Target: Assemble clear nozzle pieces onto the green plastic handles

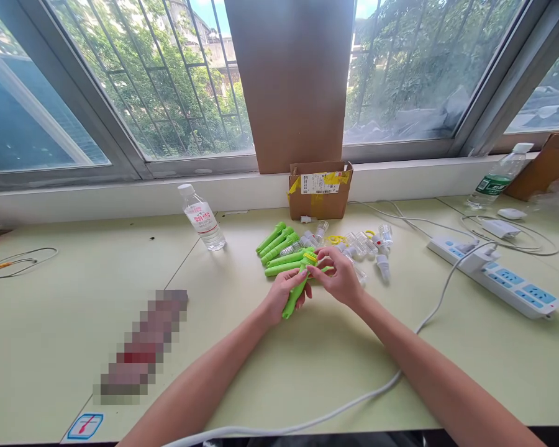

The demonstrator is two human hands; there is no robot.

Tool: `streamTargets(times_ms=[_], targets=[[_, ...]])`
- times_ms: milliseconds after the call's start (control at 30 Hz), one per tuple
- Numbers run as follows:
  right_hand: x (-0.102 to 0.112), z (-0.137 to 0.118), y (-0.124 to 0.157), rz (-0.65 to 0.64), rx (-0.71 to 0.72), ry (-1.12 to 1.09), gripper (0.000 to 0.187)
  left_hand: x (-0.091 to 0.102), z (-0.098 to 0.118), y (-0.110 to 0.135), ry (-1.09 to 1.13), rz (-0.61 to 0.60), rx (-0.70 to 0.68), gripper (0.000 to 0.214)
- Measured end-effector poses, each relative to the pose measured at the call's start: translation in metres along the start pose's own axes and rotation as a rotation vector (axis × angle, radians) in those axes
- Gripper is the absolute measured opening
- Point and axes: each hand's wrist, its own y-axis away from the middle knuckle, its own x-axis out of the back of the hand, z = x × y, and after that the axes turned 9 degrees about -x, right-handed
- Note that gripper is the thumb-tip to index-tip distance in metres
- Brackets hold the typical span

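Note:
My left hand point(283, 296) is wrapped round a green plastic tube point(294, 300), held slanted over the table. My right hand point(338, 276) pinches at the tube's upper end, where a small yellow ring point(310, 256) sits. Just behind the hands lies a row of several more green tubes point(277, 243). To their right are several clear plastic caps point(371, 246) and loose yellow rings point(334, 239).
A small cardboard box point(320, 190) stands at the sill, a water bottle point(202, 217) to the left. A white power strip point(496, 274) with cables lies right; its cord point(428, 316) runs under my right arm. Another bottle point(497, 177) stands far right.

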Motion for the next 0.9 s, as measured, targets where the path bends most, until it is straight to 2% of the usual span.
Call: streamTargets(times_ms=[200, 300, 400, 767, 900], targets=[[0.001, -0.005, 0.003, -0.033, 0.035, -0.053, 0.034, 0.001, 0.000, 0.000, 0.096, -0.036, -0.010, 0.034], [0.000, -0.004, 0.003, -0.045, 0.035, -0.072, 0.037, 0.002, 0.001, -0.001, 0.103, 0.020, -0.025, 0.031], [-0.001, -0.001, 0.002, -0.040, 0.040, -0.075, 0.038, 0.004, 0.001, -0.002, 0.072, 0.081, -0.046, 0.029], [0.000, 0.006, 0.002, -0.033, 0.024, -0.021, 0.036, -0.004, -0.002, 0.000, -0.141, 0.110, -0.037, 0.038], [-0.001, 0.007, 0.002, -0.044, 0.016, -0.005, 0.036, -0.008, 0.001, 0.002, -0.136, 0.133, -0.009, 0.040]])
